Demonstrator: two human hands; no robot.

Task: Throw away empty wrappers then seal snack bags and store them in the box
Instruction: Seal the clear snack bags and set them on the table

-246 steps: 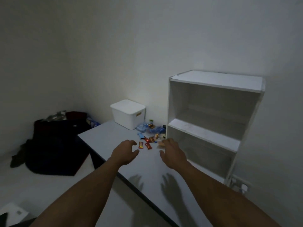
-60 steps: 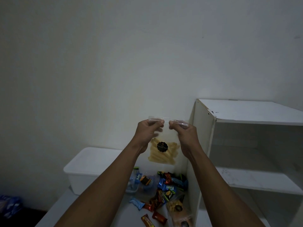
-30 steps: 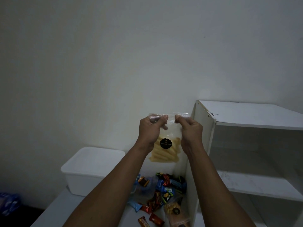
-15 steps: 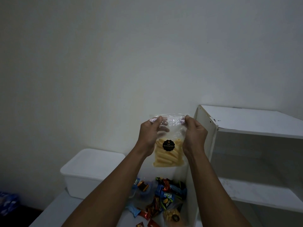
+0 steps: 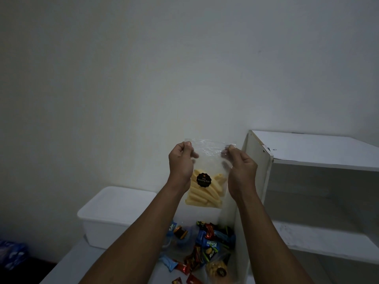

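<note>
A clear snack bag (image 5: 207, 171) of pale yellow sticks, marked with a round black label (image 5: 203, 180), hangs upright in the air in front of me, held level with the top of the white shelf unit (image 5: 307, 152) and above the table (image 5: 67, 265). My left hand (image 5: 181, 162) pinches the bag's top left corner, thumb and fingers (image 5: 193, 154) pressed together on the plastic, the rest of the hand curled closed. My right hand (image 5: 241, 167) grips the top right corner the same way, its fingertips (image 5: 225, 152) clamped on the crinkled upper edge. The strip of plastic between my two hands is stretched across, and the sticks sit in the lower half of the bag, which hangs free between my wrists. Below the bag, a scatter of small wrapped snacks (image 5: 205, 247) in blue, red and dark wrappers lies on the table against the shelf unit's side panel, with another clear bag (image 5: 217, 269) of yellowish pieces at the near edge of the pile. A white lidded box (image 5: 114, 214) stands on the table to the left, near the wall and apart from the pile.
</note>
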